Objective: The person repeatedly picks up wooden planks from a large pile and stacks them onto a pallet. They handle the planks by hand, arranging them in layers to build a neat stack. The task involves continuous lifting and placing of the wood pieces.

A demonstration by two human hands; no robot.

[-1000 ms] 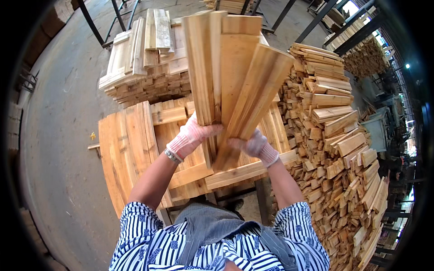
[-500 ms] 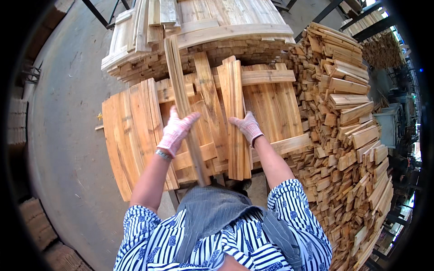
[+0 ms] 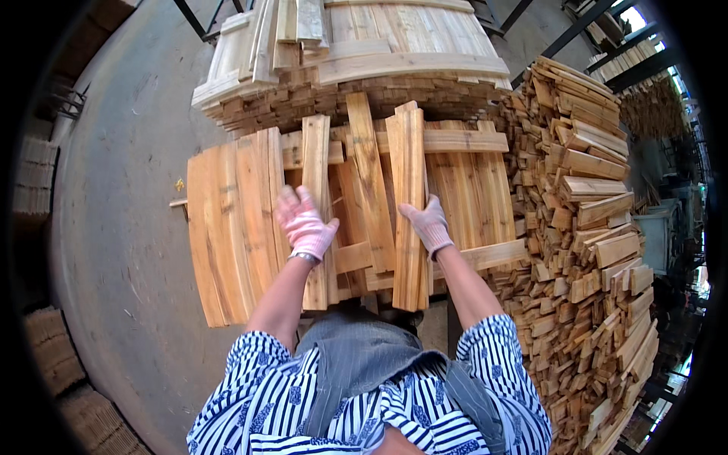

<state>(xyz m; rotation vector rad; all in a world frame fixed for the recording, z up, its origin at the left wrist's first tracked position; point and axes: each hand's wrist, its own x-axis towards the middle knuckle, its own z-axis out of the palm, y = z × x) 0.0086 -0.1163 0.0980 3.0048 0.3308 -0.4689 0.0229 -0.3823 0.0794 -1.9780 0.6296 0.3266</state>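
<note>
My left hand [image 3: 305, 226], in a pinkish-white work glove, has its fingers spread over the left edge of a narrow plank [image 3: 315, 144]. This plank lies lengthwise on a low pile of boards, pointing away from me. My right hand [image 3: 429, 225], gloved too, grips a small stack of narrow planks [image 3: 408, 250], its thumb on top and fingers along the right side. Between the hands, a loose plank [image 3: 367, 178] rests at a slight slant. Flat boards [image 3: 227, 220] lie side by side at the left of the pile, and crosswise strips [image 3: 462, 142] show at the right.
A taller stack of pale boards [image 3: 413, 70] stands just beyond the pile. To the right, a big heap of short wood pieces [image 3: 576, 303] rises alongside. Concrete floor [image 3: 136, 220] stretches to the left, with bundled wood [image 3: 53, 349] at its far side.
The plank tilted up in my left hand now lies flat on the pile, and the left hand's fingers have come off it. My right hand stays at its small stack.
</note>
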